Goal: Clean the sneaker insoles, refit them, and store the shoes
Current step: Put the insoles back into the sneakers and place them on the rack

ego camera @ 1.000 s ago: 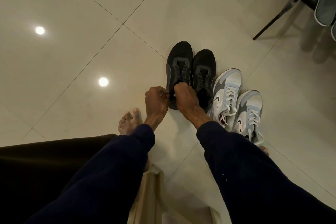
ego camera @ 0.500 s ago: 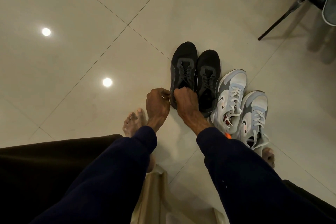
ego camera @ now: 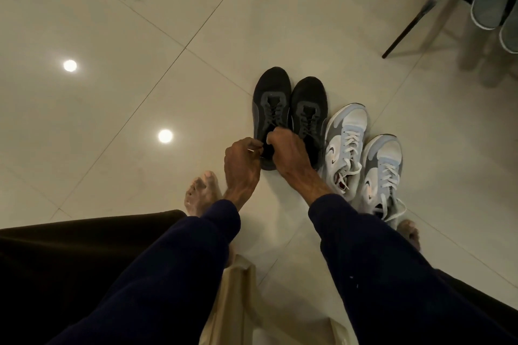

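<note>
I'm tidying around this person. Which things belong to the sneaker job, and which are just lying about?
Job: left hand, right hand, both gripping one of the black sneakers; white sneakers.
Lying about: bag, metal leg.

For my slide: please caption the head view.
Left hand and right hand hold a black sneaker beside the grey pair.

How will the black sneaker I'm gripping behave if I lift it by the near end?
Probably light for its size: the black sneaker has a soft-looking upper. Lifted where the left hand and right hand grip it, the toe would likely dip. On the glossy floor it may slide rather than tip.
</note>
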